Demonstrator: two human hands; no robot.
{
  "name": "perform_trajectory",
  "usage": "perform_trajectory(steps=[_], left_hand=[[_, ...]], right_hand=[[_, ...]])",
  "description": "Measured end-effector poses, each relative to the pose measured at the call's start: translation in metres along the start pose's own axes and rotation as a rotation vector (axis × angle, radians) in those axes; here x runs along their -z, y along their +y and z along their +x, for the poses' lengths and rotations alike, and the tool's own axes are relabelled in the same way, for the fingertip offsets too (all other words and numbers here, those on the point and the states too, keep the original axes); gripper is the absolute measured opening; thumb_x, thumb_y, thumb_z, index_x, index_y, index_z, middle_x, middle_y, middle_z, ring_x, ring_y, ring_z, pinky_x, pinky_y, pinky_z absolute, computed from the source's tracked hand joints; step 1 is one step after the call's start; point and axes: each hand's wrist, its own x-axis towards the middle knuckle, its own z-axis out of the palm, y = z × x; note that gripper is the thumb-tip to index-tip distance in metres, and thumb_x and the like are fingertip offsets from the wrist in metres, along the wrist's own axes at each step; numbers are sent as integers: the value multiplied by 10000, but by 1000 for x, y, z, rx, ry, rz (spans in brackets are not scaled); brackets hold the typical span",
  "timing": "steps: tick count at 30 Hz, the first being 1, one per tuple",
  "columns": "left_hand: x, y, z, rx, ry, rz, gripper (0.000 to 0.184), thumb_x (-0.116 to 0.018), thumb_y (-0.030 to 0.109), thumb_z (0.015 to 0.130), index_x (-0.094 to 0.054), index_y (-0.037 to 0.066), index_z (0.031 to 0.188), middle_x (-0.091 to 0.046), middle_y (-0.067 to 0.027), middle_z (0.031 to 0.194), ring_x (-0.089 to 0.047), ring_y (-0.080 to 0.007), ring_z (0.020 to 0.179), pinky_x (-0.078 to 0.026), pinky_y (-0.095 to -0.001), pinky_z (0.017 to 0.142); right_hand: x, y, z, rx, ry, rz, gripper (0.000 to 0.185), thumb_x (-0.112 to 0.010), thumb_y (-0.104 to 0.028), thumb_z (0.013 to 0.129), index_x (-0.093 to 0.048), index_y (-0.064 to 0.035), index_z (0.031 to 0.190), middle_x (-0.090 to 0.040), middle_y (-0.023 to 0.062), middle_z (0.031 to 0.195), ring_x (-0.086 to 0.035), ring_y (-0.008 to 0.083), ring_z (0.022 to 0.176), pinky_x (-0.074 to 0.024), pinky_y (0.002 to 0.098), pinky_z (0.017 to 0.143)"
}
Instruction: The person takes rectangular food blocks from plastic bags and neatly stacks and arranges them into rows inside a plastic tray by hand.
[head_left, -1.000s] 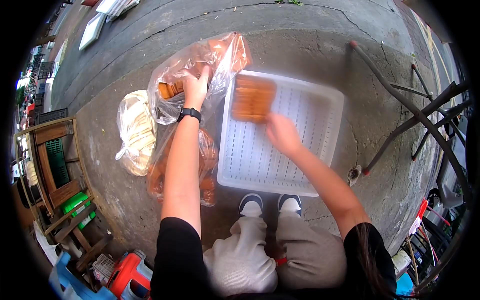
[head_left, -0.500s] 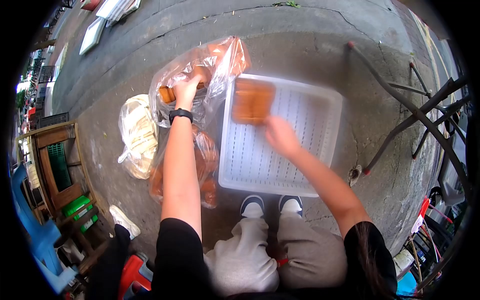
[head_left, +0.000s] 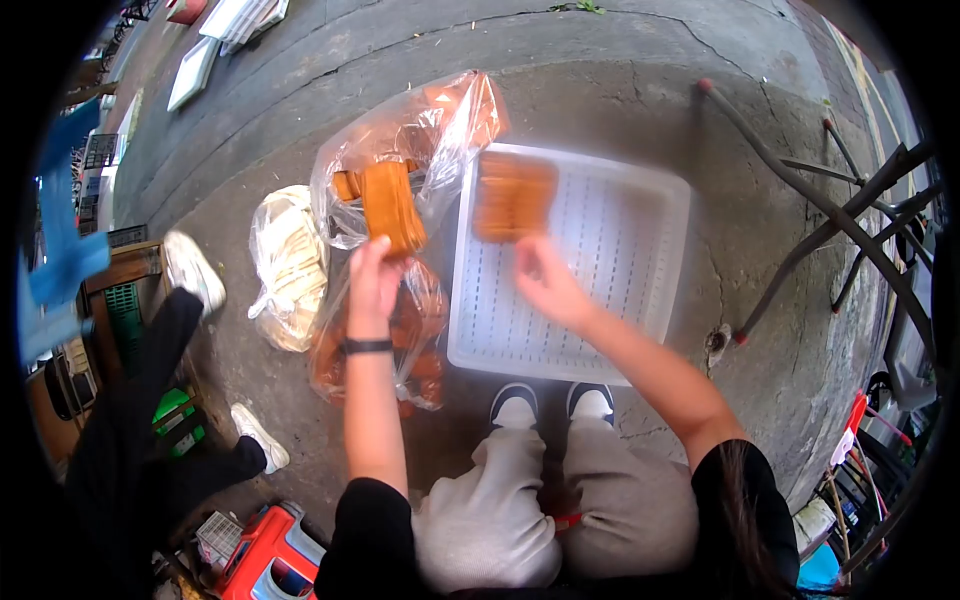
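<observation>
My left hand (head_left: 374,285) is closed on the lower end of a stack of orange-brown slabs, which look like dried tofu (head_left: 392,208). That stack is over the opening of a clear plastic bag (head_left: 345,135) holding more of the same slabs. A second stack of dried tofu (head_left: 512,197) lies in the upper left corner of the white plastic crate (head_left: 590,371). Just below this stack is my right hand (head_left: 548,283), slightly blurred, its bent fingers apart and nothing seen in them. Whether its fingertips touch the stack, I cannot tell.
Another bag of orange-brown pieces (head_left: 425,320) sits below the first, beside a bag of pale slabs (head_left: 288,265). Dark metal legs (head_left: 790,185) stand right of the crate. At left are another person's shoes (head_left: 195,270), a wooden frame (head_left: 100,275) and a red plastic item (head_left: 262,550).
My left hand has come out of the bag toward me, bringing a stack of dried tofu. My right hand has shifted slightly left below the stack in the crate. Another person's leg has entered at left.
</observation>
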Motion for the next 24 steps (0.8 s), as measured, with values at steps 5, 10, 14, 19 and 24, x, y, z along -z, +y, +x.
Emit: perform_trajectory(steps=[5, 10, 14, 19, 24], left_hand=[[-37, -30, -84, 14, -4, 211, 390, -619, 166, 790, -504, -43, 1099, -598, -103, 1000, -596, -178, 869, -486, -288, 698], [-75, -53, -141, -276, 12, 967, 440, -704, 152, 718, -511, -32, 1068, -609, -129, 939, -601, -196, 851, -482, -292, 732], [-114, -48, -190, -516, 84, 1333, 562, -727, 298, 641, -506, -1, 1062, -590, -190, 945, -583, -344, 868, -487, -397, 712], [-125, -23, -236, -608, -139, 1137, 616, -718, 279, 696, -443, -26, 1156, -547, -183, 1015, -554, -264, 907, -456, -348, 802], [-120, 27, -252, -57, -273, 379, 604, -611, 409, 810, -394, 45, 1239, -496, -96, 1167, -476, -191, 1068, -401, -373, 887]], right_hand=[[-28, -49, -25, -239, -187, 399, 633, -638, -262, 812, -233, -42, 1246, -419, 162, 1113, -504, 188, 923, -450, 301, 769], [-34, -91, -65, -482, -50, 580, 829, -655, -293, 799, -89, 29, 1313, -388, 190, 1240, -437, 249, 1127, -397, 344, 921], [-33, -83, -105, -378, 104, 638, 681, -670, -191, 783, -196, 26, 1223, -468, 145, 1107, -498, 192, 1023, -430, 324, 880], [-15, -113, -144, -205, 26, 707, 609, -641, -182, 793, -261, -35, 1246, -547, 129, 1032, -579, 198, 862, -502, 325, 731], [19, -177, -161, -59, -309, 622, 568, -643, -259, 782, -334, -86, 1227, -555, 84, 967, -591, 152, 770, -502, 270, 567]])
